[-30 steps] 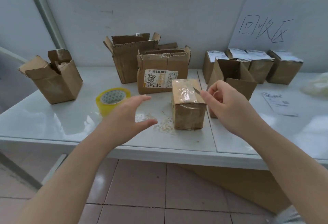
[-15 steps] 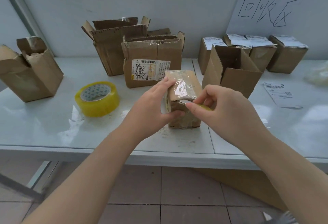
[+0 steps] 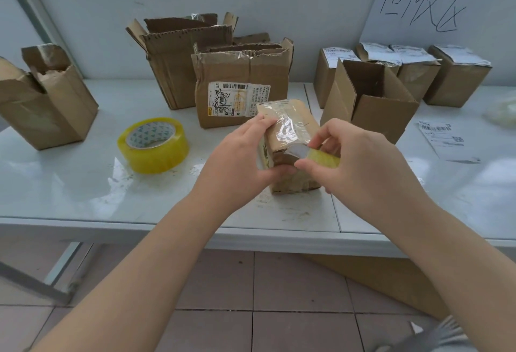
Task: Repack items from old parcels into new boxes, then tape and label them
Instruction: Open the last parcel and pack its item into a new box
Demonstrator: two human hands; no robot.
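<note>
Your left hand (image 3: 245, 156), spread in mid-air a second ago, is now gripping the taped parcel (image 3: 290, 128) on the worktop (image 3: 69, 184), fingers (image 3: 262, 125) curling round its left side. Your right hand (image 3: 360, 164) is pinching a yellow cutter (image 3: 325, 157), its blade seemingly meeting the tape at the parcel's near top edge: opening is beginning. Behind and right of the parcel an open box (image 3: 371, 106) is waiting; left of it, the tape roll (image 3: 153, 145). Your left thumb is lying nearest the blade.

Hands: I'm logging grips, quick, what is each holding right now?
Left hand: grips the parcel.
Right hand: holds a cutter.
</note>
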